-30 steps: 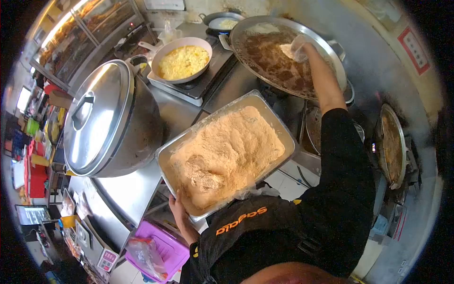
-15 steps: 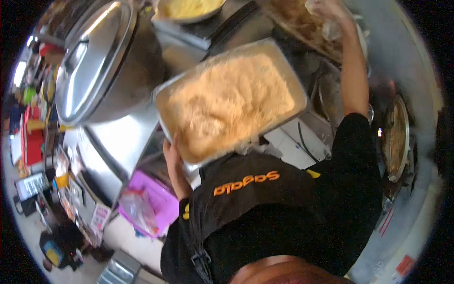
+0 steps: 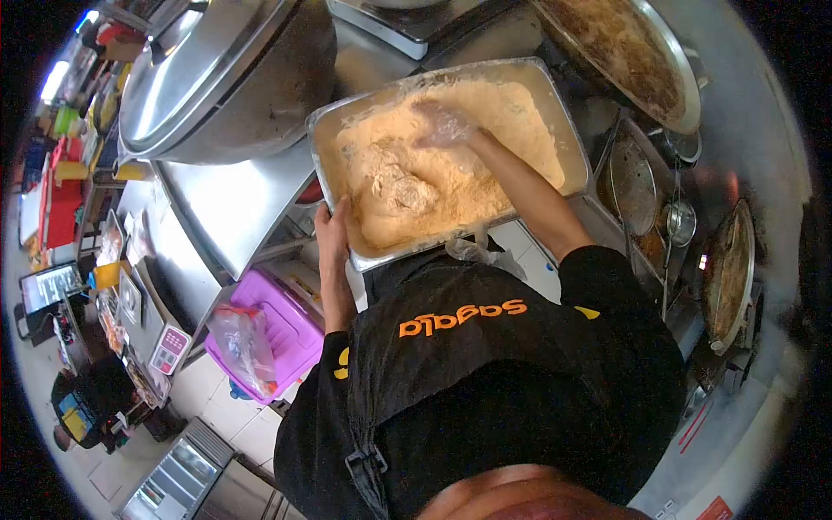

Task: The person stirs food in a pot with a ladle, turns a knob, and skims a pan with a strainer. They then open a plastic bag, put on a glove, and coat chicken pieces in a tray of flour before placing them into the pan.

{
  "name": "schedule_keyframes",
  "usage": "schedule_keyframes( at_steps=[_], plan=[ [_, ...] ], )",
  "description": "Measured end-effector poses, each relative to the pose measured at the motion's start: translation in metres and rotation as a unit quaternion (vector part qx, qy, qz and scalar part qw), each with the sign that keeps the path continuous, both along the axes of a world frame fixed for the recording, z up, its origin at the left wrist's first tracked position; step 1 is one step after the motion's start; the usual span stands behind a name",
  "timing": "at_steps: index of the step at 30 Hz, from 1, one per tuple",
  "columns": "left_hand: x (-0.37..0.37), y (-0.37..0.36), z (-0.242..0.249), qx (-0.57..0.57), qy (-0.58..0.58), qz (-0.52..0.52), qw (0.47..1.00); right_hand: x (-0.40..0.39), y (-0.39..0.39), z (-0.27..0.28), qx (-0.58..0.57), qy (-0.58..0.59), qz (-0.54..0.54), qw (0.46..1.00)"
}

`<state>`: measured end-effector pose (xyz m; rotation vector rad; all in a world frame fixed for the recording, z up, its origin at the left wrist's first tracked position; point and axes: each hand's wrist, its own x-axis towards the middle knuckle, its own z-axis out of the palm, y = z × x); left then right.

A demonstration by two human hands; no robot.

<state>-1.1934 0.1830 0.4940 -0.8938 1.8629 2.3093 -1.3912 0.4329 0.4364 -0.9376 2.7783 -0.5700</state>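
Note:
A rectangular metal tray [image 3: 574,173] of orange-tinted flour [image 3: 511,113] sits in front of my body. My left hand [image 3: 334,234] is closed on its near left edge, thumb over the rim. Inside the tray, my right hand [image 3: 446,126] is over the flour toward the far side, fingers apart and somewhat blurred; its surface looks whitish, and I see nothing held in it. A clumpy, flour-coated mass [image 3: 403,191] lies in the left half of the tray, just nearer to me than my right hand.
A large lidded metal pot [image 3: 251,95] stands at the upper left. A wide pan of brown, bubbling liquid [image 3: 628,48] is at the upper right, with metal strainers [image 3: 680,221] below it. A purple bin [image 3: 282,325] stands lower left; a person [image 3: 91,403] is farther off.
My right hand has come from over the pan at the upper right down into the flour tray. The left hand stays on the tray's edge. The view has shifted.

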Motion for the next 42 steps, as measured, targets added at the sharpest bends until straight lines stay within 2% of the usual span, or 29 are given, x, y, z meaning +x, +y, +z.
schedule_keyframes(
  at_steps=[2, 5, 8, 11, 14, 17, 18, 21, 24, 27, 30, 33, 34, 35, 37, 40, 42],
  plan=[
    [-0.002, 0.002, 0.000, 0.012, 0.005, 0.016, 1.000, 0.009, -0.008, 0.011, 0.009, -0.064, -0.031, 0.997],
    [0.000, 0.003, -0.008, 0.027, 0.012, 0.033, 0.999, 0.006, -0.008, 0.022, 0.067, -0.192, -0.006, 0.979],
    [-0.002, 0.001, -0.013, 0.033, 0.035, 0.029, 0.998, 0.016, -0.007, 0.029, 0.114, -0.216, 0.035, 0.969],
    [-0.002, 0.000, -0.014, 0.037, 0.035, 0.023, 0.998, 0.040, -0.005, 0.066, 0.151, -0.257, 0.028, 0.954],
    [-0.002, -0.004, -0.021, 0.021, 0.028, 0.011, 0.999, 0.050, 0.016, 0.070, 0.120, -0.162, -0.011, 0.979],
    [-0.003, -0.003, -0.013, 0.020, 0.015, 0.000, 1.000, 0.043, 0.050, 0.052, 0.037, -0.151, -0.144, 0.977],
    [-0.003, -0.001, -0.010, 0.031, 0.013, 0.003, 0.999, 0.042, 0.052, 0.060, 0.096, -0.116, -0.104, 0.983],
    [-0.002, -0.002, -0.013, 0.045, 0.013, 0.009, 0.999, 0.048, 0.050, 0.074, 0.138, -0.112, -0.112, 0.978],
    [-0.004, -0.002, -0.008, 0.024, 0.015, 0.008, 1.000, 0.055, 0.041, 0.068, 0.004, -0.090, -0.186, 0.978],
    [-0.001, -0.004, -0.008, 0.007, 0.015, -0.008, 1.000, 0.054, 0.023, 0.062, -0.002, 0.029, -0.111, 0.993],
    [-0.001, -0.003, -0.010, 0.019, 0.019, -0.001, 1.000, 0.063, -0.009, 0.074, -0.088, 0.032, -0.041, 0.995],
    [-0.002, -0.003, -0.010, 0.024, 0.032, 0.001, 0.999, 0.073, -0.021, 0.081, 0.079, -0.077, 0.023, 0.994],
    [-0.001, -0.003, -0.010, 0.022, 0.037, -0.002, 0.999, 0.078, -0.021, 0.061, 0.017, 0.095, 0.091, 0.991],
    [0.000, -0.004, -0.011, 0.020, 0.034, 0.000, 0.999, 0.077, -0.015, 0.044, -0.012, 0.113, 0.135, 0.984],
    [-0.001, -0.004, -0.012, 0.015, 0.029, 0.003, 0.999, 0.083, -0.017, 0.047, -0.069, 0.148, 0.219, 0.962],
    [-0.002, -0.003, -0.011, 0.015, 0.049, 0.003, 0.999, 0.094, -0.035, 0.067, 0.127, 0.077, 0.202, 0.968],
    [-0.002, -0.004, -0.012, 0.005, 0.036, 0.004, 0.999, 0.101, -0.039, 0.078, 0.080, 0.113, 0.210, 0.968]
  ],
)
